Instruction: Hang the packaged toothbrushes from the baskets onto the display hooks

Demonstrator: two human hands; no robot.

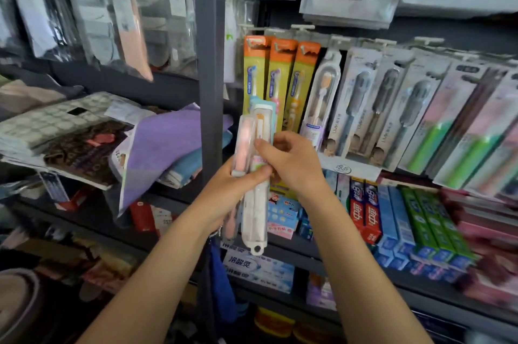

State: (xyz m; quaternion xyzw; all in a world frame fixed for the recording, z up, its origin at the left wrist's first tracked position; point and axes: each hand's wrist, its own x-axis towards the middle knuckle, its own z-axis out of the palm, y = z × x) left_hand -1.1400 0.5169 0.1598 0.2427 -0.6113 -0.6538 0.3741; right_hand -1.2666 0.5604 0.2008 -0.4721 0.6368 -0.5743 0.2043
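Gripping toothbrush packs (pixel 253 164) | left hand (pixel 238 189) fingers curled round | right hand (pixel 291 164) pinching

"UMK" on grey toothbrush packs (pixel 361 102); "冷酸灵" on lower toothpaste box (pixel 258 268)

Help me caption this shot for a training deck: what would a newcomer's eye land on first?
First, the two hands at centre: the left hand holds a bundle of packaged toothbrushes upright while the right hand pinches one of them. Behind, a row of hung toothbrush packs fills the right side, led by three orange-topped packs. Below these stand toothpaste boxes on a shelf.
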